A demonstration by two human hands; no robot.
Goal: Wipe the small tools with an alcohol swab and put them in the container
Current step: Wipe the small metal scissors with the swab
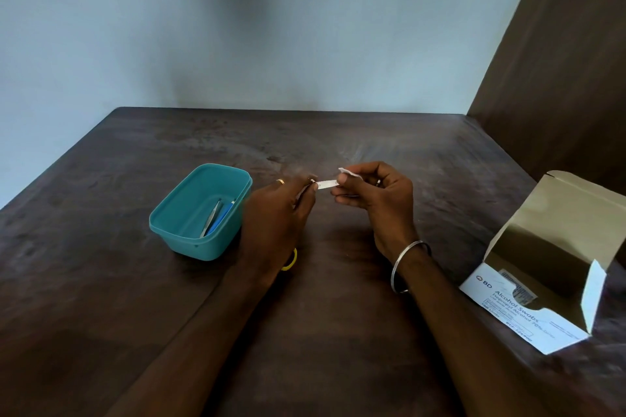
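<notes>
both hands are raised just above the dark brown tabletop (338, 315), near its middle, and meet over a small white strip. the left hand (274, 213) has its fingers curled, pinching the left end of what looks like an alcohol swab packet (326, 183), a narrow white piece stretched between the two hands; a slim item may also be tucked in this hand, but it is blurred and cannot be made out. the right hand (379, 203) has its fingers curled too, thumb and forefinger clamped on the packet's right end, where a torn white flap (349, 173) sticks up above the fingertips. a gold ring (280, 181) sits on a left finger and a yellow band (290, 261) on the left wrist; a silver bangle (406, 264) circles the right wrist. to the left of the hands, close beside the left one, a teal plastic container (176, 230) stands open on the tabletop. inside it lie metal tweezers (210, 217) and a blue-handled tool (222, 215), side by side and touching, slanted along the bottom. at the right edge, well apart from the hands, an opened cardboard box of alcohol swabs (508, 308) lies on its side with its flaps spread. a pale wall (271, 27) stands behind the tabletop.
</notes>
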